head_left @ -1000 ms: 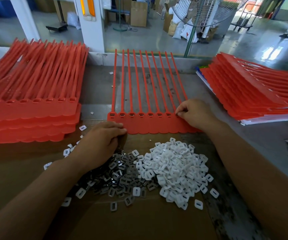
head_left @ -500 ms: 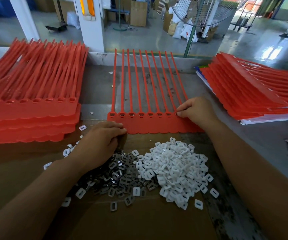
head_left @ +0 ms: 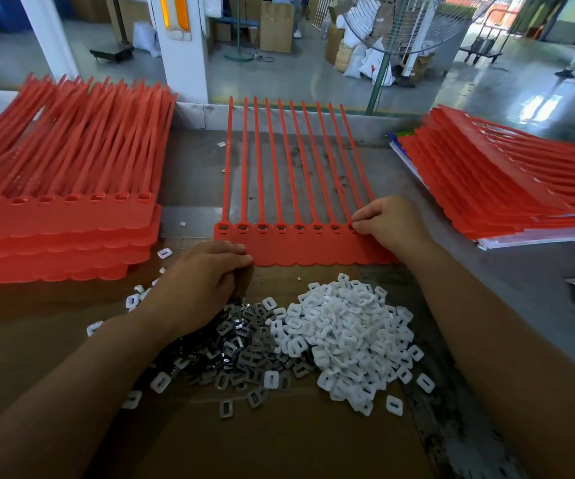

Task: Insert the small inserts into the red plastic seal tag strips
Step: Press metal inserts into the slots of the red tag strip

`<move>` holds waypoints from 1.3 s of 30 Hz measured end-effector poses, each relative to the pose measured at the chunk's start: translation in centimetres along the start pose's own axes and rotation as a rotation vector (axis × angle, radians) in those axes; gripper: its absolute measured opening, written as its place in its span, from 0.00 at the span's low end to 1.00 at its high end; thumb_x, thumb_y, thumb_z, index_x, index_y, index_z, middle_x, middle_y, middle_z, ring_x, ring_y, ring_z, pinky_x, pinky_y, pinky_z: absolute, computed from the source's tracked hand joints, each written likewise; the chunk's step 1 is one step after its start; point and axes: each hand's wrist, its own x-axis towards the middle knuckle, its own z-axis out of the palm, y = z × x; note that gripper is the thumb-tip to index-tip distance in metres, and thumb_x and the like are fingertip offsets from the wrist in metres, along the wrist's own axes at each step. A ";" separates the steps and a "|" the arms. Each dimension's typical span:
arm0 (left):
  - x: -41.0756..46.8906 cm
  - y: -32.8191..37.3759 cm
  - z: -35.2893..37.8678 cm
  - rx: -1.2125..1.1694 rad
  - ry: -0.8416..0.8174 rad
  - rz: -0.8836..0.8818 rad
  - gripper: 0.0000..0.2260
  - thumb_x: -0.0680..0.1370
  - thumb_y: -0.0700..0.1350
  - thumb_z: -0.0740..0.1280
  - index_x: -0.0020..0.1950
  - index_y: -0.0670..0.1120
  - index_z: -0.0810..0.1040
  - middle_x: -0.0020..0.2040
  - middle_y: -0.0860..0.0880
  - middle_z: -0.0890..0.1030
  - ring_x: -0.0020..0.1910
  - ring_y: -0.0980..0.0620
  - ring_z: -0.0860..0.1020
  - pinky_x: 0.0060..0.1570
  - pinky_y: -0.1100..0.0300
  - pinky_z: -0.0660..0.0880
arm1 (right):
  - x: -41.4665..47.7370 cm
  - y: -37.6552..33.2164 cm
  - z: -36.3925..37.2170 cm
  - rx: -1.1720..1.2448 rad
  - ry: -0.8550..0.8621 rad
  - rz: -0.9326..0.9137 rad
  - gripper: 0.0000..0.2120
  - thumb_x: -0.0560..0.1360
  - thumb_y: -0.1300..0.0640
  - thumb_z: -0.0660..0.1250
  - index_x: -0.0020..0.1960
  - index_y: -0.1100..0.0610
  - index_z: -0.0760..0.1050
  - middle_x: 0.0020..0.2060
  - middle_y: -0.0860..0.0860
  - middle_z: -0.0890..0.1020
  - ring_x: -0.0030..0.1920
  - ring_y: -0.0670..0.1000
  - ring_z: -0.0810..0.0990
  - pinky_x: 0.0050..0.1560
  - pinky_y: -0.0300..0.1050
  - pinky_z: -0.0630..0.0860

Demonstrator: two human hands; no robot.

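The red plastic seal tag strip (head_left: 313, 252) lies mid tabletop (head_left: 196, 174). My right hand (head_left: 388, 226) pinches its right-end socket, probably seating an insert. My left hand (head_left: 203, 281), well apart, curls over the near pile of dark metal inserts (head_left: 244, 344), and I cannot tell whether it holds one.

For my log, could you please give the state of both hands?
Left hand: curled over the metal inserts; hold cannot be told.
Right hand: pinching the red strip at its end slot.

Bare forearms (head_left: 71, 392) (left hand (head_left: 199, 288), right hand (head_left: 393, 229) bare).
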 end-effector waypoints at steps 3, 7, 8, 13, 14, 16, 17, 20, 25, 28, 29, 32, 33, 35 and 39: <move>0.0 -0.1 0.0 0.005 -0.002 0.001 0.17 0.75 0.34 0.60 0.62 0.45 0.75 0.66 0.50 0.72 0.66 0.54 0.67 0.61 0.71 0.54 | -0.5 -0.5 -0.2 0.000 0.014 -0.036 0.07 0.71 0.61 0.69 0.49 0.59 0.81 0.49 0.54 0.83 0.45 0.44 0.75 0.48 0.37 0.69; 0.1 -0.2 0.1 -0.001 0.002 -0.006 0.17 0.75 0.34 0.60 0.62 0.45 0.75 0.66 0.50 0.72 0.66 0.54 0.67 0.62 0.70 0.55 | -2.5 -2.5 -0.5 0.003 -0.020 -0.189 0.06 0.72 0.59 0.68 0.49 0.57 0.81 0.40 0.44 0.80 0.39 0.37 0.74 0.39 0.23 0.67; 0.1 -0.2 0.2 0.000 0.001 -0.009 0.17 0.75 0.34 0.60 0.62 0.45 0.75 0.66 0.50 0.72 0.66 0.54 0.67 0.62 0.69 0.55 | -3.2 -3.2 -0.5 -0.001 -0.062 -0.237 0.06 0.72 0.59 0.68 0.48 0.56 0.82 0.39 0.42 0.79 0.38 0.35 0.74 0.39 0.23 0.67; 0.1 -0.3 0.2 0.007 -0.006 -0.007 0.18 0.75 0.34 0.60 0.62 0.45 0.75 0.66 0.50 0.72 0.66 0.54 0.67 0.62 0.69 0.55 | -6.9 -6.8 0.3 -0.037 -0.379 -0.412 0.05 0.71 0.58 0.70 0.47 0.55 0.81 0.37 0.38 0.78 0.39 0.34 0.76 0.44 0.24 0.72; 0.1 -0.2 0.1 0.004 -0.006 -0.007 0.18 0.75 0.34 0.60 0.62 0.45 0.75 0.66 0.50 0.72 0.66 0.53 0.67 0.61 0.69 0.56 | -7.6 -7.2 0.5 -0.057 -0.433 -0.440 0.05 0.71 0.58 0.70 0.47 0.55 0.81 0.37 0.39 0.78 0.39 0.35 0.76 0.45 0.26 0.73; 0.1 -0.2 0.1 0.003 -0.007 -0.004 0.18 0.74 0.33 0.60 0.62 0.45 0.75 0.65 0.50 0.73 0.65 0.53 0.67 0.62 0.68 0.56 | -8.7 -8.0 1.1 -0.088 -0.513 -0.482 0.06 0.71 0.58 0.71 0.48 0.55 0.81 0.39 0.41 0.80 0.38 0.36 0.76 0.48 0.31 0.74; 0.1 -0.2 0.1 0.004 -0.009 -0.003 0.18 0.74 0.34 0.60 0.62 0.45 0.75 0.66 0.50 0.72 0.66 0.53 0.67 0.62 0.67 0.56 | -9.2 -8.3 1.3 -0.101 -0.543 -0.495 0.06 0.71 0.58 0.71 0.48 0.55 0.81 0.41 0.41 0.81 0.38 0.37 0.76 0.48 0.32 0.74; 0.1 -0.3 0.2 -0.004 -0.012 -0.007 0.18 0.74 0.34 0.60 0.62 0.45 0.75 0.66 0.50 0.72 0.66 0.54 0.67 0.62 0.68 0.56 | -10.1 -8.7 2.0 -0.145 -0.610 -0.501 0.09 0.70 0.57 0.71 0.50 0.54 0.81 0.44 0.43 0.82 0.42 0.39 0.78 0.49 0.36 0.76; 0.2 -0.2 0.3 -0.013 -0.006 -0.008 0.18 0.74 0.33 0.61 0.61 0.44 0.76 0.65 0.49 0.73 0.65 0.54 0.68 0.62 0.68 0.56 | -10.5 -8.9 2.9 -0.209 -0.615 -0.491 0.14 0.71 0.53 0.70 0.56 0.53 0.78 0.50 0.47 0.81 0.50 0.44 0.77 0.49 0.39 0.74; 0.1 -0.3 0.3 -0.009 -0.010 -0.008 0.18 0.74 0.34 0.60 0.62 0.45 0.76 0.65 0.49 0.73 0.66 0.54 0.67 0.62 0.69 0.56 | -10.8 -8.8 3.5 -0.202 -0.600 -0.484 0.14 0.72 0.52 0.69 0.56 0.54 0.78 0.50 0.48 0.79 0.50 0.45 0.76 0.46 0.37 0.69; 0.1 -0.4 0.4 -0.007 -0.010 -0.008 0.18 0.74 0.34 0.60 0.62 0.45 0.76 0.65 0.49 0.73 0.66 0.54 0.67 0.62 0.69 0.55 | -10.8 -8.7 3.7 -0.193 -0.593 -0.485 0.13 0.72 0.53 0.69 0.55 0.54 0.78 0.50 0.48 0.79 0.49 0.45 0.76 0.46 0.36 0.69; 0.1 -0.4 0.4 -0.014 -0.012 -0.009 0.17 0.74 0.33 0.61 0.61 0.44 0.76 0.65 0.48 0.73 0.66 0.53 0.68 0.64 0.66 0.57 | -11.0 -8.7 3.9 -0.145 -0.573 -0.485 0.08 0.71 0.55 0.70 0.49 0.55 0.79 0.46 0.47 0.80 0.44 0.43 0.75 0.41 0.34 0.69; 0.1 -0.3 0.3 -0.014 -0.013 -0.010 0.17 0.74 0.34 0.61 0.61 0.44 0.76 0.65 0.48 0.73 0.66 0.53 0.68 0.64 0.65 0.57 | -11.0 -8.7 3.9 -0.131 -0.570 -0.485 0.07 0.71 0.56 0.70 0.48 0.55 0.79 0.45 0.47 0.81 0.43 0.42 0.74 0.40 0.33 0.68; 0.1 -0.3 0.3 -0.009 -0.015 -0.007 0.17 0.74 0.34 0.61 0.62 0.44 0.76 0.65 0.48 0.73 0.66 0.53 0.68 0.65 0.64 0.58 | -11.0 -8.7 3.8 -0.112 -0.572 -0.497 0.05 0.71 0.58 0.70 0.46 0.56 0.80 0.45 0.47 0.81 0.42 0.41 0.73 0.40 0.31 0.68; 0.2 -0.3 0.3 -0.007 -0.022 -0.001 0.17 0.75 0.34 0.62 0.62 0.45 0.76 0.65 0.48 0.73 0.66 0.53 0.67 0.65 0.64 0.58 | -10.9 -8.7 3.5 -0.070 -0.569 -0.487 0.03 0.71 0.58 0.70 0.44 0.56 0.78 0.43 0.47 0.81 0.44 0.43 0.76 0.44 0.35 0.72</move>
